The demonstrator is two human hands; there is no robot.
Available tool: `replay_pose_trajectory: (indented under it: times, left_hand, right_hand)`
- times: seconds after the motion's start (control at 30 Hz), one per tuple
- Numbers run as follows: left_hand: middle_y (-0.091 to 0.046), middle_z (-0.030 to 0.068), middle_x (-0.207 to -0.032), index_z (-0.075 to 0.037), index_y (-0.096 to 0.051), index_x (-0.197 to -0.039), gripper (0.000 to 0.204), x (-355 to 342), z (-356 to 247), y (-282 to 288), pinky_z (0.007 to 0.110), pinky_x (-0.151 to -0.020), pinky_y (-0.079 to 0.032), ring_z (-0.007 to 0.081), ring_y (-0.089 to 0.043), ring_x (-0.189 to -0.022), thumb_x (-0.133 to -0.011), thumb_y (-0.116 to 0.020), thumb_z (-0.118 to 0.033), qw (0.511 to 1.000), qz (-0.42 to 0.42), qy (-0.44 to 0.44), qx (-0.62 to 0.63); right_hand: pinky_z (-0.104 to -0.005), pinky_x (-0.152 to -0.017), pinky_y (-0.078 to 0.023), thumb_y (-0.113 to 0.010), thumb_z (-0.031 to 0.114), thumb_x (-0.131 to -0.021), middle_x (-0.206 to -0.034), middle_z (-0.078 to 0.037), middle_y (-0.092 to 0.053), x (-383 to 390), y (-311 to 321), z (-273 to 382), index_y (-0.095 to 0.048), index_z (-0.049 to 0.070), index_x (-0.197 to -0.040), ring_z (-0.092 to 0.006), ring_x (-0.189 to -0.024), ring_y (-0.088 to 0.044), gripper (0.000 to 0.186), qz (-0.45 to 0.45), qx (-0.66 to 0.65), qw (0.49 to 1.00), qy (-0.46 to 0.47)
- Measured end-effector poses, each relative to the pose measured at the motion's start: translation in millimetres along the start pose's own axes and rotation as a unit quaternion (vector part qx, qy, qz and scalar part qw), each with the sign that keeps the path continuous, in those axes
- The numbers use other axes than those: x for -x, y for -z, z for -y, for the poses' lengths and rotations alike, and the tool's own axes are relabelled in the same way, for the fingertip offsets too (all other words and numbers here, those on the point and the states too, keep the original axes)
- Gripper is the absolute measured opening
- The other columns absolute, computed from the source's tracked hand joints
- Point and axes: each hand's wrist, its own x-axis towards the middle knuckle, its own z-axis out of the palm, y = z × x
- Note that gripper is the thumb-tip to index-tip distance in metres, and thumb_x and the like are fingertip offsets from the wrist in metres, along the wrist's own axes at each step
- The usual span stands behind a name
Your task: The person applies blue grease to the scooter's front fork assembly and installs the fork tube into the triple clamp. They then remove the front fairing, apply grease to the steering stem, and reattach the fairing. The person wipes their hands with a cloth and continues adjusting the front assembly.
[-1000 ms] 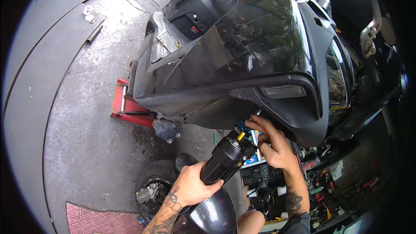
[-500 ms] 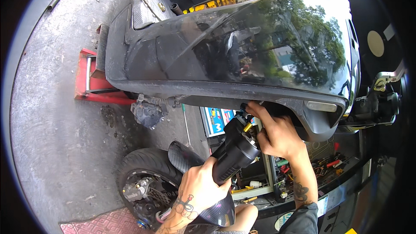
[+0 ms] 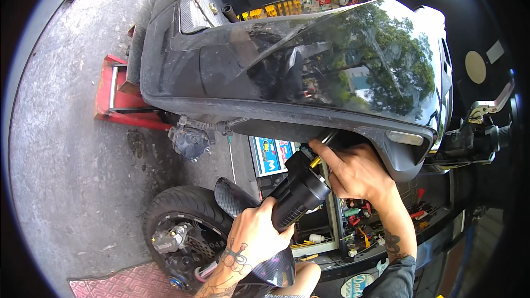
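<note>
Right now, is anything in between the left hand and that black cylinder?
No, nothing visible is in between: the left hand is already wrapped around the lower part of the black cylinder. The right hand is up by the gold fitting at the other end, so it isn't in the way.

Cylinder (image 3: 301, 195) is black, its fitting (image 3: 315, 161) gold; fender (image 3: 234, 198) shows black carbon weave; stand (image 3: 104, 95) is red; diamond-patterned floor mat (image 3: 118, 282) is pink.
</note>
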Motion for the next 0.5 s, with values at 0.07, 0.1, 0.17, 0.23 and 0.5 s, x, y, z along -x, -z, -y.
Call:
replay_pose_trajectory:
  times: [0.07, 0.1, 0.17, 0.23, 0.5]
  left_hand:
    - [-0.071, 0.0252, -0.073, 0.004, -0.065, -0.092, 0.035, -0.7, 0.5, 0.4, 0.047, -0.066, -0.059, 0.0435, -0.075, -0.073, -0.079, -0.085, -0.023, 1.0, 0.004, 0.006, -0.01]
    - [-0.071, 0.0254, -0.073, 0.004, -0.065, -0.092, 0.035, -1.0, 0.6, 0.5, 0.047, -0.066, -0.059, 0.044, -0.075, -0.074, -0.079, -0.085, -0.023, 1.0, 0.003, 0.0, -0.003]
    - [-0.071, 0.0258, -0.073, 0.003, -0.065, -0.092, 0.035, -1.5, 0.7, 1.2, 0.048, -0.066, -0.059, 0.0449, -0.075, -0.075, -0.079, -0.085, -0.023, 1.0, 0.012, 0.01, -0.013]
    - [-0.071, 0.0259, -0.074, 0.003, -0.065, -0.091, 0.036, -1.2, 0.4, 2.1, 0.048, -0.067, -0.059, 0.0453, -0.075, -0.075, -0.079, -0.085, -0.023, 1.0, 0.009, 0.005, -0.007]
    - [-0.071, 0.0264, -0.076, 0.004, -0.065, -0.093, 0.037, -1.4, 1.0, 2.3, 0.049, -0.068, -0.06, 0.0452, -0.075, -0.076, -0.079, -0.085, -0.024, 1.0, 0.011, 0.0, -0.001]
  right_hand:
    - [-0.0497, -0.067, -0.057, -0.064, 0.006, -0.076, -0.08, -0.018, -0.073, -0.4, 3.5, 0.9, -0.051, 0.002, -0.147, -0.0417, -0.069, -0.07, 0.073, 0.016, -0.01, 1.0, -0.01]
    - [-0.0496, -0.068, -0.058, -0.062, 0.004, -0.077, -0.082, -0.017, -0.073, -1.2, 2.8, 1.2, -0.051, 0.002, -0.147, -0.0416, -0.07, -0.07, 0.071, 0.028, -0.013, 0.999, -0.022]
    - [-0.0488, -0.07, -0.058, -0.06, 0.003, -0.079, -0.083, -0.016, -0.074, 0.1, -0.6, 1.1, -0.051, 0.001, -0.146, -0.0417, -0.072, -0.071, 0.067, -0.013, -0.055, 0.997, -0.048]
    - [-0.0476, -0.073, -0.059, -0.057, 0.001, -0.083, -0.084, -0.016, -0.075, -2.9, -13.0, 0.8, -0.05, 0.001, -0.146, -0.0421, -0.072, -0.072, 0.064, -0.116, -0.128, 0.982, -0.072]
    - [-0.0435, -0.078, -0.053, -0.052, 0.004, -0.087, -0.093, -0.017, -0.072, -9.6, -34.2, -7.0, -0.068, 0.005, -0.123, -0.0343, -0.08, -0.069, 0.039, -0.112, -0.289, 0.913, -0.264]
